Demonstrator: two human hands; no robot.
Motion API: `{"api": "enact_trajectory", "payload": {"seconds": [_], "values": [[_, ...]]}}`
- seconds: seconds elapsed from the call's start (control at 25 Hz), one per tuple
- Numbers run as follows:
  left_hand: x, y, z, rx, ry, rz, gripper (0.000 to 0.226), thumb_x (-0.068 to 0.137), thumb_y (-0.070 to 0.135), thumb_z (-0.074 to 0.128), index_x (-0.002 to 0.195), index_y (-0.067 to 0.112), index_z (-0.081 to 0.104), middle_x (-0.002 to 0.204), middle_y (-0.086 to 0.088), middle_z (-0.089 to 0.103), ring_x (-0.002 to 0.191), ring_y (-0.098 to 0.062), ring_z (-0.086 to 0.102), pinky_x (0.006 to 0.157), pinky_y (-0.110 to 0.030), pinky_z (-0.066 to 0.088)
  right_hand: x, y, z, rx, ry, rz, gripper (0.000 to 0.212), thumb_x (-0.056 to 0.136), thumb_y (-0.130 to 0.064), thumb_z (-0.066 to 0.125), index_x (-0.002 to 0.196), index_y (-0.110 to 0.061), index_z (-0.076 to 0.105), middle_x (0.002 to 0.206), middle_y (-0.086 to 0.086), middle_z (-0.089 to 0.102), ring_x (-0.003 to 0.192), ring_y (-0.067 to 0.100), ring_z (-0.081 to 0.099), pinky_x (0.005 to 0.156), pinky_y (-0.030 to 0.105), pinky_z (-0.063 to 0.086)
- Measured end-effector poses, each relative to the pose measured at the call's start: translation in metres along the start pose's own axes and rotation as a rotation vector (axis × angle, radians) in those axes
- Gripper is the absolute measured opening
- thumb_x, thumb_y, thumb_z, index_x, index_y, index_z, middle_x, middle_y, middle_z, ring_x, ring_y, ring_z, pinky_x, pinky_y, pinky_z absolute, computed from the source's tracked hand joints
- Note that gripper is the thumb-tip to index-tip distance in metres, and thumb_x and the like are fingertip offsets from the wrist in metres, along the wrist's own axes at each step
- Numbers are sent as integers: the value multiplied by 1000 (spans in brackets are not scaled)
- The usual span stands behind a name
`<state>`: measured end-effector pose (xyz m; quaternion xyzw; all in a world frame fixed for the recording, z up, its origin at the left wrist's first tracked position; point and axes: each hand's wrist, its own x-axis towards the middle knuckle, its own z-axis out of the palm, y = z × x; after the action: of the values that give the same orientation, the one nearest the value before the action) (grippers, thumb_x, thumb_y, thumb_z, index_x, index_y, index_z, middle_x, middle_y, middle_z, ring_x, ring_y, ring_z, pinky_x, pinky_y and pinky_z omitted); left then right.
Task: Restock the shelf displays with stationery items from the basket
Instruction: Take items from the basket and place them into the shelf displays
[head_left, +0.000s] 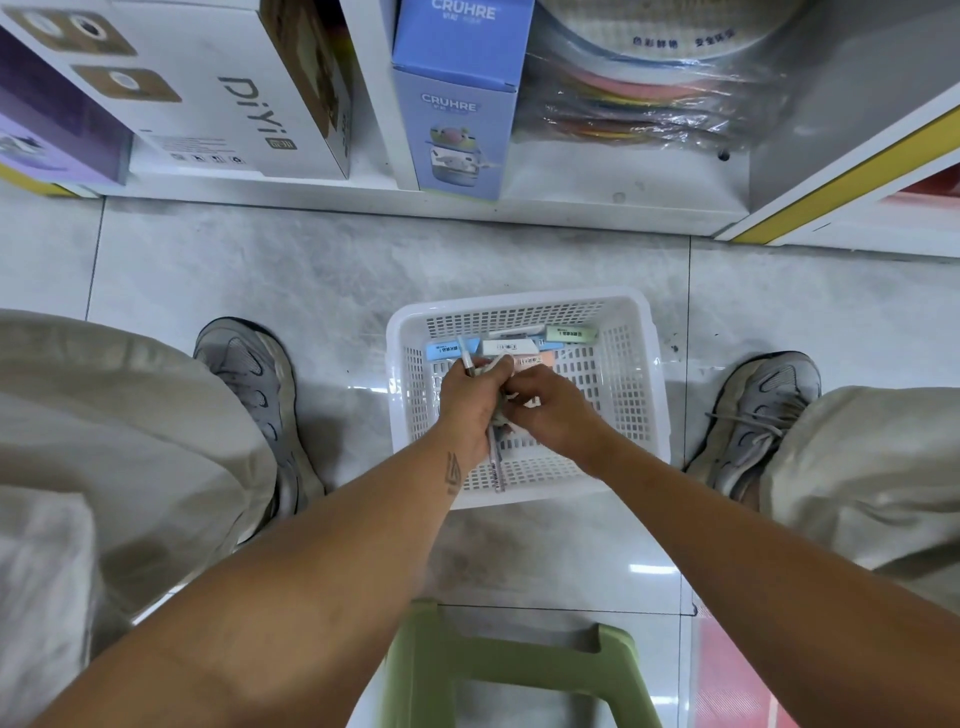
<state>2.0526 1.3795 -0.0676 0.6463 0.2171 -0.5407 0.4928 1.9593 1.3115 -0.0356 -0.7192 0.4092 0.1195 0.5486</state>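
A white perforated basket (644, 374) stands on the floor between my feet. At its far end lie several small pastel boxes, among them a blue one (441, 349), a green one (570, 332) and a pink one (535, 359). My left hand (470, 397) is inside the basket and grips a bunch of pens (496, 467); their ends stick out above and below the fist. My right hand (553, 413) is right beside it, with curled fingers on the same bunch. What its fingertips pinch is hidden.
The bottom shelf (597, 202) runs across the top, with a white DiYi box (228, 98), a blue CRUHRE box (457, 119) and bagged coloured discs (644, 109). A green plastic stool (498, 670) is under me. My shoes (254, 384) flank the basket.
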Motion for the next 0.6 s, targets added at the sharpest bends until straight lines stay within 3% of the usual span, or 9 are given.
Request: {"api": "enact_trajectory", "payload": {"seconds": [0.08, 0.16, 0.24, 0.32, 0.48, 0.6], "values": [[1, 0, -3, -35, -1, -14, 31, 82, 16, 78, 109, 12, 62, 93, -13, 76, 81, -32, 74, 68, -48, 61, 9, 5, -13, -132, 98, 8, 10, 89, -17, 70, 94, -18, 79, 93, -1, 72, 85, 14, 67, 77, 25, 51], [-1, 0, -6, -41, -37, -12, 34, 81, 9, 79, 110, 8, 62, 96, -15, 75, 84, -34, 74, 73, -58, 59, 14, 12, -29, -340, 124, 47, 11, 90, -17, 70, 99, -21, 75, 99, 0, 73, 87, 17, 69, 81, 31, 56], [-2, 1, -11, 0, -49, -4, 36, 79, 5, 80, 109, 8, 61, 98, -16, 74, 86, -34, 74, 74, -61, 58, 10, 23, -39, -773, 11, 60, 24, 90, -13, 66, 112, -23, 65, 114, 0, 62, 98, 20, 65, 84, 35, 57], [0, 2, -16, -3, -48, 24, 38, 77, 0, 80, 108, 9, 59, 98, -16, 74, 85, -33, 74, 76, -57, 59, 2, 36, -38, -1051, -63, -19, 35, 88, -12, 66, 121, -20, 57, 119, 2, 52, 103, 22, 61, 80, 37, 57], [3, 5, -21, 13, -12, 65, 41, 73, -1, 82, 105, 12, 59, 92, -12, 76, 81, -30, 75, 70, -52, 61, -6, 54, -21, -1147, -61, -148, 35, 91, -15, 66, 124, -14, 55, 122, 4, 53, 104, 21, 59, 77, 36, 58], [4, 6, -22, 29, 6, 97, 37, 72, 1, 84, 99, 13, 63, 85, -9, 77, 75, -28, 76, 64, -49, 61, 4, 47, -19, -998, 72, -164, 22, 95, -17, 56, 117, -13, 56, 106, 3, 63, 91, 22, 65, 69, 34, 55]]}}
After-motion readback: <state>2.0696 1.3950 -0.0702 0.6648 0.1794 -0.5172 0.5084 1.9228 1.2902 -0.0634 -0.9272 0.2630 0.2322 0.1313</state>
